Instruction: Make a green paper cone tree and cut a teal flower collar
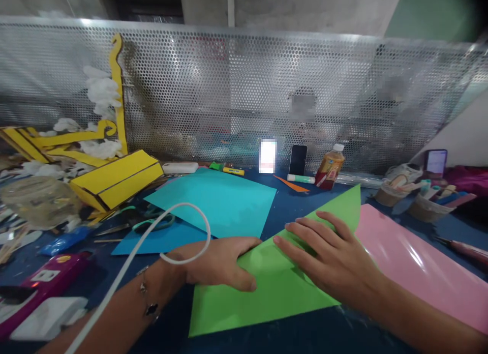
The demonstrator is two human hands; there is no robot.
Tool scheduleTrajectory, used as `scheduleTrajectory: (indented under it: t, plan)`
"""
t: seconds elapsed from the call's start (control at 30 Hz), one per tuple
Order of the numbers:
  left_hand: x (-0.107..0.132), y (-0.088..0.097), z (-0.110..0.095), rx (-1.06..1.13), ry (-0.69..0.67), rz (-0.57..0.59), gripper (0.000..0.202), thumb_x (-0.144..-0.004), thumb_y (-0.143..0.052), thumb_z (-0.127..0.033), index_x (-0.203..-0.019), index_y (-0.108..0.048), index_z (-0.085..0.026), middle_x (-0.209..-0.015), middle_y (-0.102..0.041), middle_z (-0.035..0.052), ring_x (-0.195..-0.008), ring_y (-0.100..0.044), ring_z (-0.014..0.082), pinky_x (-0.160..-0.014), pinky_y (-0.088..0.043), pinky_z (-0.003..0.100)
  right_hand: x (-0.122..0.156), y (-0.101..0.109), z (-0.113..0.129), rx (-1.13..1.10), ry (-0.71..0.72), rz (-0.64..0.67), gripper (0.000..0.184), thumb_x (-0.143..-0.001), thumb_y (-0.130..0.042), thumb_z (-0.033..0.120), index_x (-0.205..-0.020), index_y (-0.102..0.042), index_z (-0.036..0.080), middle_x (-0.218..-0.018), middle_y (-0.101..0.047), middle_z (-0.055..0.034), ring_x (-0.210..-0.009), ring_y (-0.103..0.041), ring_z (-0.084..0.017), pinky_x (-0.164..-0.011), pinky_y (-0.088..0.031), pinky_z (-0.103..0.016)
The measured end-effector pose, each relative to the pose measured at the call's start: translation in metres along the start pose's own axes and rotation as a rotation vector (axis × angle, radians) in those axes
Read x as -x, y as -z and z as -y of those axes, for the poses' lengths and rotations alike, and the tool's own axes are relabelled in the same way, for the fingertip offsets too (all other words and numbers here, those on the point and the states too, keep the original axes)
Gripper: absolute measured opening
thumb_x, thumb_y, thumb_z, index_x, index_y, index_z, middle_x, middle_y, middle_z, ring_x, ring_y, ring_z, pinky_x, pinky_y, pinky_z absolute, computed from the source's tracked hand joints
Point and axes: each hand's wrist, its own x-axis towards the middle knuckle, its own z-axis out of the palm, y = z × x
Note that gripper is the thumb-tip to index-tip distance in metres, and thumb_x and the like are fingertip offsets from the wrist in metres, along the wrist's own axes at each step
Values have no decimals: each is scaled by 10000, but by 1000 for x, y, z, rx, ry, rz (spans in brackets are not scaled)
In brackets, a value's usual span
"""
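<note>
Hands: The person's left hand [219, 265] and right hand [324, 247] are apart, both touching one green sheet [224, 313].
Left hand: Its thumb lies on top of the sheet, its forefinger along the far edge; the other fingers are hidden, so whether it pinches the paper cannot be told.
Right hand: It rests palm down with fingers spread, across the upper right part, gripping nothing.
Green sheet: It lies on the dark blue table [290, 338] directly in front of the person, bent over along its far side, with the right-hand corner raised.
Progress: The bend appears made but not pressed flat; the hands hide whether there is a sharp crease. No cut shows in the visible part of the green paper.
Other paper: A light blue sheet [229, 201] lies beyond the left hand, partly over a darker blue sheet [141, 243]. A pink sheet [412, 262] lies to the right, beneath the right forearm. All three look unfolded where visible.
Tools: Scissors [145, 225] lie left of the light blue sheet; a glue stick [301, 179] lies beside a drink bottle [330, 168] at the back.
Far left: A yellow construction [118, 178] stands assembled.
</note>
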Motion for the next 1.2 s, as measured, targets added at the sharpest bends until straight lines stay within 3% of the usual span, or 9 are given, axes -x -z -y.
scheduleTrajectory:
  t: [0.13, 0.27, 0.37, 0.57, 0.73, 0.83, 0.93, 1.07, 1.2]
  plan:
    - [-7, -8, 3, 279, 31, 89, 561, -747, -745, -367, -1267, -596, -220, -1216, -735, 84, -1105, -697, 324, -839, -573, 384, -1, -1, -6, -78, -30, 54, 548, -923, -638, 172, -1456, -556, 268, -1328, -694, -87, -1218, -599, -326, -1121, -344, -565]
    - [-8, -5, 6, 20, 17, -33, 447, -762, -710, -301, -1196, -631, -227, -1166, -734, 57, -1029, -701, 298, -780, -543, 349, -1, 1, -14, -171, -62, 130, 590, -908, -677, 387, -1471, -539, 275, -1507, -581, -98, -1373, -504, -362, -1145, -314, -587]
    - [-6, -5, 8, -117, -39, -91, 411, -769, -684, -271, -1176, -638, -235, -1102, -733, 37, -966, -699, 271, -747, -517, 332, 0, 3, -17, -150, -88, 127, 586, -912, -649, 439, -1461, -542, 265, -1570, -518, -117, -1400, -484, -367, -1069, -361, -559]
    - [-4, -9, 6, -164, -56, -132, 551, -778, -730, -321, -1307, -605, -234, -1262, -706, 74, -1040, -690, 296, -850, -526, 387, 2, 2, -18, -115, -78, 96, 511, -942, -623, 405, -1428, -567, 262, -1318, -710, -100, -1224, -601, -333, -972, -362, -501]
    - [-13, -11, 7, 284, 48, -56, 546, -816, -760, -496, -1287, -636, -249, -1295, -718, 61, -1188, -670, 304, -950, -542, 395, 1, 2, -17, -91, -66, 66, 447, -940, -642, 369, -1373, -609, 262, -1249, -725, -93, -1139, -620, -321, -1062, -313, -536]
    - [-19, -15, 12, 555, 142, -34, 530, -731, -831, -520, -1139, -693, -211, -1162, -763, 78, -1102, -710, 317, -914, -561, 412, 1, 1, -14, -74, -59, 31, 453, -919, -662, 348, -1361, -612, 264, -1227, -730, -89, -1117, -613, -311, -1066, -315, -534]
    - [-18, -20, 13, 755, 162, 45, 660, -651, -914, -432, -1195, -628, -189, -1097, -765, 95, -967, -755, 317, -860, -584, 446, 2, -1, -10, -78, -61, 2, 491, -874, -723, 363, -1343, -624, 257, -1211, -726, -85, -1097, -605, -310, -1072, -318, -534]
    - [-15, -21, 8, 886, 179, 116, 920, -618, -955, -354, -1377, -463, -188, -1028, -759, 98, -787, -776, 302, -766, -608, 476, 2, -3, -8, -124, -84, 11, 545, -845, -763, 415, -1349, -631, 253, -1217, -713, -87, -1102, -602, -315, -1083, -317, -535]
    - [-16, -22, 8, 865, 131, 106, 870, -646, -947, -347, -1355, -475, -172, -945, -758, 97, -735, -760, 265, -678, -610, 399, 3, -4, -14, -191, -107, 48, 601, -884, -718, 498, -1423, -581, 270, -1376, -657, -102, -1243, -566, -354, -1118, -292, -579]
